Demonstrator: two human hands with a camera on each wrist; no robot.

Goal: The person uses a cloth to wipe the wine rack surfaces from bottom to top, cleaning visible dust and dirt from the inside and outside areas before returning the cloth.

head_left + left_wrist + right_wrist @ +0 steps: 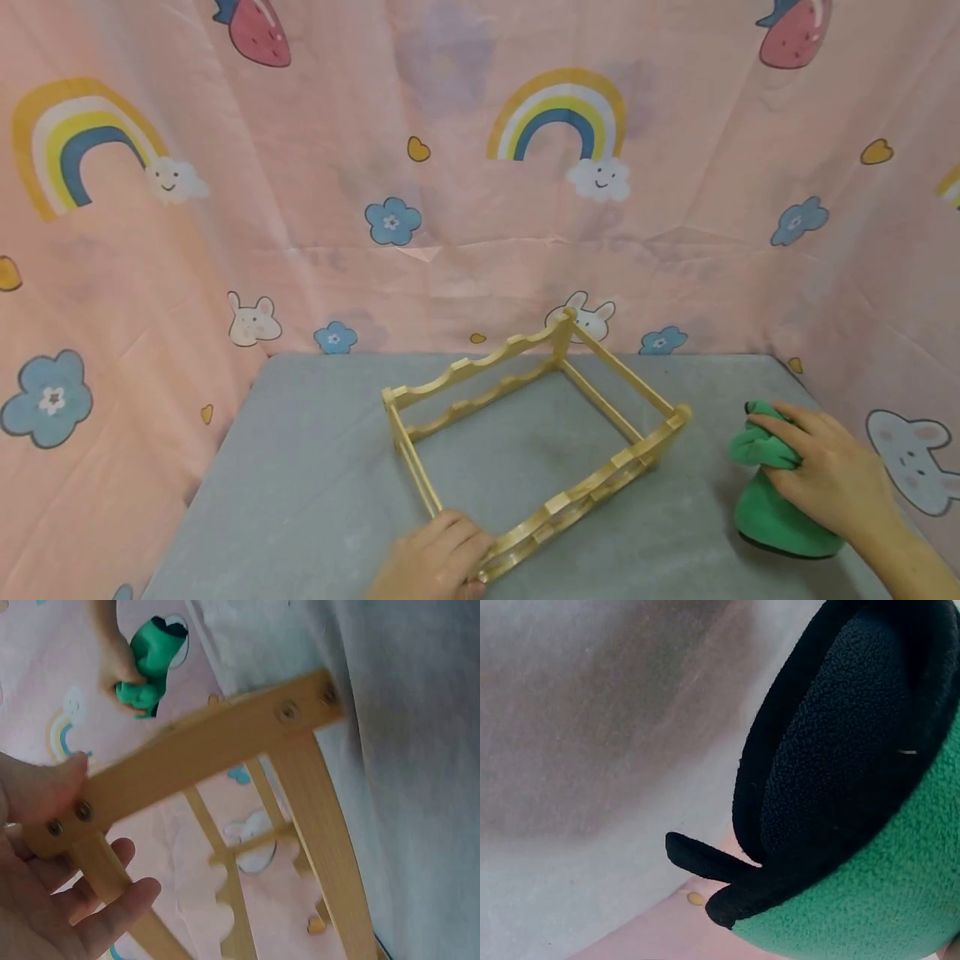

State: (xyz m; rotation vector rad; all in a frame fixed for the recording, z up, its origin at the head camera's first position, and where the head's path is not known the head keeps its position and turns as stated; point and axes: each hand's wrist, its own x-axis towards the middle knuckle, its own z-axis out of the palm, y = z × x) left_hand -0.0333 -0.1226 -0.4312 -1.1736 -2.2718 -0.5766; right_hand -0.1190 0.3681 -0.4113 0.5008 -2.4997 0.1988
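Note:
A light wooden rack point(592, 483) with scalloped rails stands at an angle on the grey tabletop. My left hand point(438, 554) holds its near corner. In the left wrist view the thumb of my left hand point(45, 847) lies on the end bar point(202, 750) and the fingers are around the post below. Off to the right, my right hand point(836, 467) grips a bunched green cloth point(780, 517), whose lower part hangs close above or on the table; I cannot tell which. Its black edging and dark inner side show in the right wrist view, beside the green fabric point(900, 877).
A grey cloth-covered table point(300, 483) lies under the rack. Pink printed curtains point(465, 275) with rainbows, flowers and rabbits enclose it at the back and both sides.

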